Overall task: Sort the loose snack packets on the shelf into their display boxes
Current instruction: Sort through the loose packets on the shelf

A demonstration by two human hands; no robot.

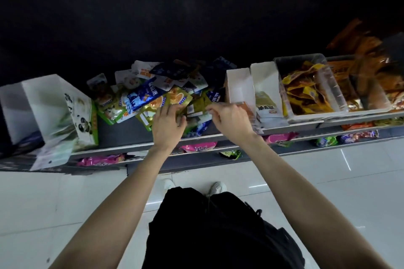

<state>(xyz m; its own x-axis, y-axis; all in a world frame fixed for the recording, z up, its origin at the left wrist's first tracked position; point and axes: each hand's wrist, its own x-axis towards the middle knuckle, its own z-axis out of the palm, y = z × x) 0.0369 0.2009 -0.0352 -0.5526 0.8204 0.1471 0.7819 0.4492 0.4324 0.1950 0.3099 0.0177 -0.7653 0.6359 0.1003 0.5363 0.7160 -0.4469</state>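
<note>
both hands (pixel 168 123) (pixel 229 121) pinch glossy foil packets (pixel 153 96) heaped on grey shelf (pixel 122 137); white card boxes (pixel 242 87), shiny tile floor (pixel 328 181).

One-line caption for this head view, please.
Both hands, left and right, pick through a pile of loose snack packets on a shelf between white display boxes.

Orange packets (pixel 360 50) at far right are blurred.

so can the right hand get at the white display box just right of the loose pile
Probably yes. The right hand is already beside the white display box, whose open top faces up. Nothing lies between them, though the hand seems to pinch an olive packet from the pile.
</note>
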